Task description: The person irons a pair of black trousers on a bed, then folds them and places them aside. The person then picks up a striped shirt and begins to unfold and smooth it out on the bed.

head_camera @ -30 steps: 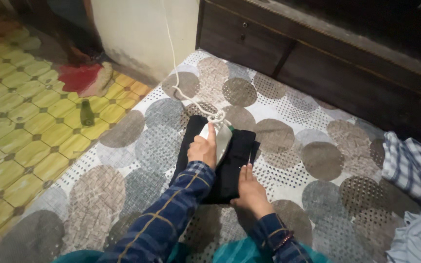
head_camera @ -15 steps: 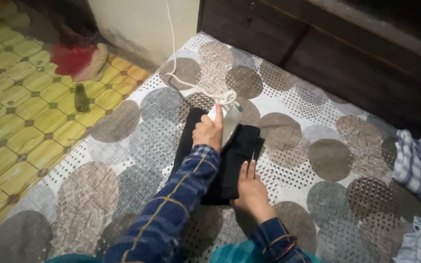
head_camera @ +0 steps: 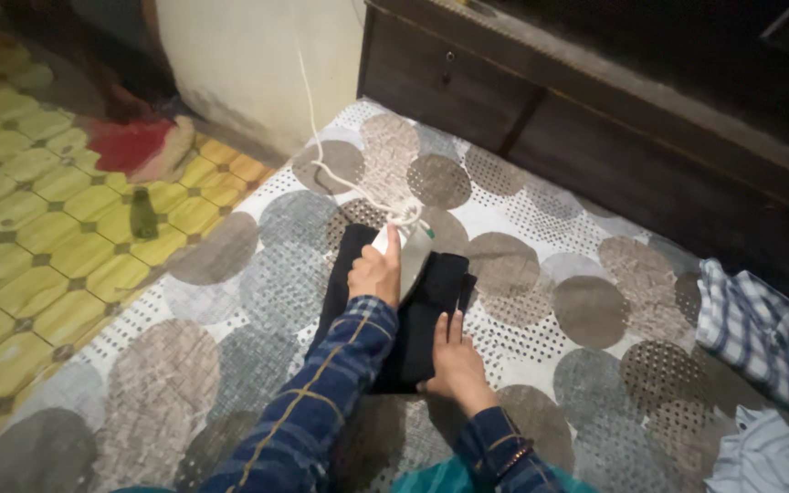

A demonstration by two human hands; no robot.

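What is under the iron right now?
The iron sits on a folded black garment, gripped by the left hand. The right hand presses the garment's near end. Beneath lies the spotted sheet; the iron's soleplate is hidden.

You sit on a bed sheet (head_camera: 230, 365) printed with big grey and brown circles on a dotted white ground. To your right on it lies a crumpled blue-and-white checked shirt (head_camera: 760, 338), and just below that a pale striped garment (head_camera: 769, 456) at the picture's corner. Ahead of you stands a dark wooden cabinet (head_camera: 504, 100) with drawers, touching the sheet's far edge. Beside it rises a cream wall (head_camera: 239, 64), stained near its foot. On your left, the floor of yellow-green patterned tiles (head_camera: 38, 265) carries a small dark bottle (head_camera: 143, 213) lying down and, well beyond it, a red cloth (head_camera: 130, 144).
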